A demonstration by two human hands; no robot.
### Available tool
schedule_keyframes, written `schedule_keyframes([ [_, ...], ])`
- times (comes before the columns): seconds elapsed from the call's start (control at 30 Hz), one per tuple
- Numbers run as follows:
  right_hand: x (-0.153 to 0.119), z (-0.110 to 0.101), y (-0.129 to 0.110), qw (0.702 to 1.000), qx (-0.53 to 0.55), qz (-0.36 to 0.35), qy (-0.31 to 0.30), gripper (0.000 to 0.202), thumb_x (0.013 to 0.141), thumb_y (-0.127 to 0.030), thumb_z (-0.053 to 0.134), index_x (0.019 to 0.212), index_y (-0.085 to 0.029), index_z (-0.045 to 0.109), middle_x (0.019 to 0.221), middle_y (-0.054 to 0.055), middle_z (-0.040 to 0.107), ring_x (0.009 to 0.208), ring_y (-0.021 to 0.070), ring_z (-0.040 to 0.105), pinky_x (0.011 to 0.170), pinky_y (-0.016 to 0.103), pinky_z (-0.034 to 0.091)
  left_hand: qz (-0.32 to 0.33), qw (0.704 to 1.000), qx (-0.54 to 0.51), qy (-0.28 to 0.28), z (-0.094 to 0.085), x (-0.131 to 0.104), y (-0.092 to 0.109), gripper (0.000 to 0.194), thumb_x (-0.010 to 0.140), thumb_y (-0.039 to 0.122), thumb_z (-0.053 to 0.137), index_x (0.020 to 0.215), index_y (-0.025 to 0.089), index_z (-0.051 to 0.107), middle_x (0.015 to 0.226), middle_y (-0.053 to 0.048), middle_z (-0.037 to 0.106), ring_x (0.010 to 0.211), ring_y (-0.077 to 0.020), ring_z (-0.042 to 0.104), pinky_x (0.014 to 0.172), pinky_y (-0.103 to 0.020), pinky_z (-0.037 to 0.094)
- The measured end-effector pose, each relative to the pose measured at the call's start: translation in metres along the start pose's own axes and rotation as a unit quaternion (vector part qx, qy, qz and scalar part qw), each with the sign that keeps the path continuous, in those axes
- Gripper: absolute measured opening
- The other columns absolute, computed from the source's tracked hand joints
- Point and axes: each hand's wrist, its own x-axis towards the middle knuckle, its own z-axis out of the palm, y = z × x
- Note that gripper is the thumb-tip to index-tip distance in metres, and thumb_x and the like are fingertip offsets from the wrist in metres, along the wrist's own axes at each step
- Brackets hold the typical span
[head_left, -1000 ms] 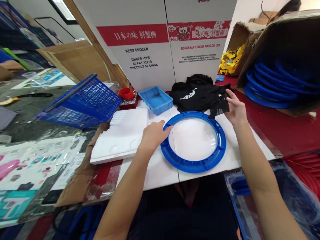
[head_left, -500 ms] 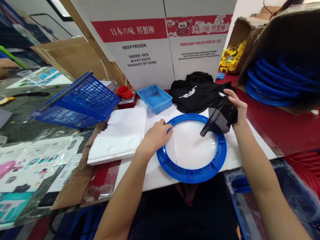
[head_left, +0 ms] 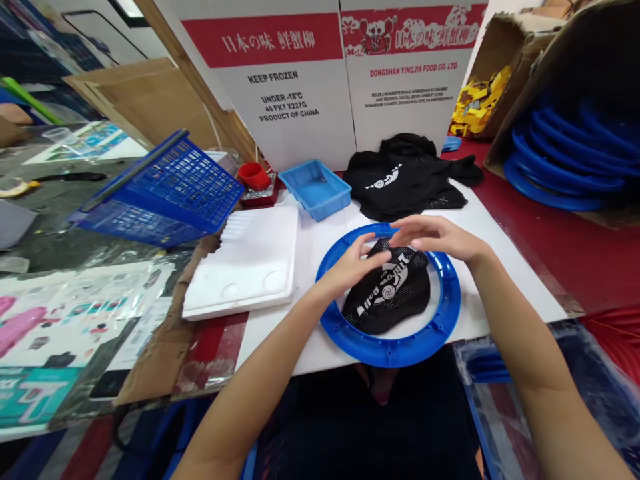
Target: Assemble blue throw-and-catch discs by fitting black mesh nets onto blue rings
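A blue plastic ring [head_left: 390, 352] lies flat on the white board in front of me. Inside it rests a piece of black mesh fabric [head_left: 383, 300] with white printing, lying over the ring's opening. My left hand [head_left: 354, 265] hovers at the fabric's upper left, thumb and fingers apart. Over the ring's far edge is my right hand [head_left: 437, 238], fingers stretched out and the thumb apart from them, near the top of the fabric. Neither hand visibly pinches the fabric. Behind the ring sits a pile of more black fabric [head_left: 395, 183].
A blue tray [head_left: 315, 190], a white foam block [head_left: 245, 267], a red cup-like part [head_left: 254, 176] and a tilted blue basket [head_left: 170, 193] stand left. A large white carton [head_left: 295, 143] blocks the back. Right is a cardboard box with several blue rings [head_left: 560, 160]; yellow parts [head_left: 477, 107] lie behind.
My right hand has brought a black mesh piece from the ring's right side into its middle and let go. My left hand has left the ring's rim and moved right, fingers opening.
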Motion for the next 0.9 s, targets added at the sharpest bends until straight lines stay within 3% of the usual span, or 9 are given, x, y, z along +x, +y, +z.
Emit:
schedule_keyframes([
  [0.1, 0.007, -0.008, 0.013, 0.985, -0.119, -0.009, 0.125, 0.045, 0.094, -0.057, 0.077, 0.128, -0.028, 0.076, 0.118, 0.008, 0.081, 0.113, 0.0298, 0.075, 0.106, 0.048, 0.058, 0.085, 0.981, 0.174, 0.021, -0.002, 0.0, -0.007, 0.074, 0.086, 0.035, 0.088, 0.152, 0.024, 0.057, 0.151, -0.013, 0.067, 0.139, -0.0332, 0.064, 0.119, -0.053, 0.052],
  [0.2, 0.008, -0.021, 0.03, 0.931, -0.31, -0.003, 0.192, 0.045, 0.093, -0.05, 0.077, 0.131, -0.025, 0.075, 0.123, 0.012, 0.078, 0.113, 0.034, 0.072, 0.106, 0.054, 0.058, 0.135, 0.942, 0.305, 0.037, -0.002, -0.002, -0.005, 0.05, 0.094, 0.018, 0.072, 0.143, 0.021, 0.066, 0.146, -0.011, 0.07, 0.137, -0.0307, 0.065, 0.123, -0.052, 0.049],
  [0.27, 0.008, -0.026, 0.04, 0.898, -0.404, 0.029, 0.171, 0.053, 0.09, -0.046, 0.08, 0.138, -0.023, 0.072, 0.126, 0.016, 0.075, 0.114, 0.038, 0.071, 0.104, 0.057, 0.058, 0.14, 0.932, 0.332, 0.042, -0.003, -0.003, -0.002, 0.045, 0.097, 0.014, 0.063, 0.142, 0.02, 0.067, 0.145, -0.011, 0.071, 0.136, -0.0294, 0.066, 0.124, -0.05, 0.049],
  [0.37, 0.01, -0.025, 0.05, 0.883, -0.454, 0.058, 0.102, 0.047, 0.093, -0.042, 0.075, 0.136, -0.023, 0.074, 0.126, 0.016, 0.076, 0.117, 0.0397, 0.071, 0.104, 0.056, 0.058, 0.134, 0.942, 0.304, 0.038, -0.009, -0.005, 0.003, 0.042, 0.1, 0.015, 0.056, 0.138, 0.022, 0.071, 0.143, -0.007, 0.074, 0.132, -0.0279, 0.069, 0.122, -0.049, 0.051],
  [0.47, 0.019, -0.018, 0.058, 0.887, -0.453, 0.02, 0.086, 0.041, 0.097, -0.039, 0.069, 0.135, -0.025, 0.076, 0.131, 0.014, 0.077, 0.123, 0.0381, 0.07, 0.112, 0.055, 0.054, 0.14, 0.951, 0.276, -0.004, -0.017, -0.007, 0.006, 0.051, 0.095, 0.006, 0.047, 0.134, 0.024, 0.074, 0.14, -0.004, 0.075, 0.129, -0.0254, 0.07, 0.119, -0.048, 0.055],
  [0.57, 0.025, -0.017, 0.06, 0.915, -0.396, -0.005, 0.077, 0.045, 0.099, -0.04, 0.068, 0.142, -0.026, 0.072, 0.141, 0.011, 0.075, 0.131, 0.0354, 0.068, 0.118, 0.053, 0.051, 0.175, 0.938, 0.297, -0.033, -0.018, -0.009, 0.007, 0.063, 0.087, -0.002, 0.043, 0.134, 0.025, 0.074, 0.145, -0.006, 0.07, 0.133, -0.0247, 0.067, 0.117, -0.048, 0.056],
  [0.7, 0.013, -0.033, 0.05, 0.954, -0.283, 0.046, 0.083, 0.062, 0.095, -0.056, 0.075, 0.15, -0.03, 0.066, 0.147, 0.01, 0.072, 0.129, 0.0332, 0.07, 0.115, 0.054, 0.055, 0.285, 0.868, 0.407, -0.021, -0.012, -0.011, 0.01, 0.057, 0.088, -0.005, 0.047, 0.129, 0.02, 0.077, 0.169, -0.012, 0.049, 0.161, -0.0332, 0.041, 0.133, -0.063, 0.034],
  [0.8, -0.001, -0.046, 0.041, 0.954, -0.267, 0.086, 0.11, 0.066, 0.089, -0.06, 0.08, 0.145, -0.027, 0.069, 0.139, 0.012, 0.074, 0.125, 0.0338, 0.071, 0.113, 0.056, 0.056, 0.333, 0.832, 0.428, -0.119, -0.009, -0.014, 0.011, 0.055, 0.091, -0.003, 0.049, 0.131, 0.024, 0.076, 0.169, -0.008, 0.052, 0.164, -0.0286, 0.039, 0.138, -0.06, 0.027],
  [0.9, -0.005, -0.047, 0.038, 0.954, -0.272, 0.108, 0.066, 0.071, 0.084, -0.058, 0.085, 0.146, -0.028, 0.069, 0.135, 0.012, 0.075, 0.125, 0.0341, 0.07, 0.112, 0.055, 0.057, 0.284, 0.838, 0.419, -0.203, -0.007, -0.018, 0.008, 0.047, 0.1, 0.018, 0.063, 0.145, 0.03, 0.069, 0.168, -0.006, 0.053, 0.163, -0.0289, 0.041, 0.136, -0.055, 0.029],
])
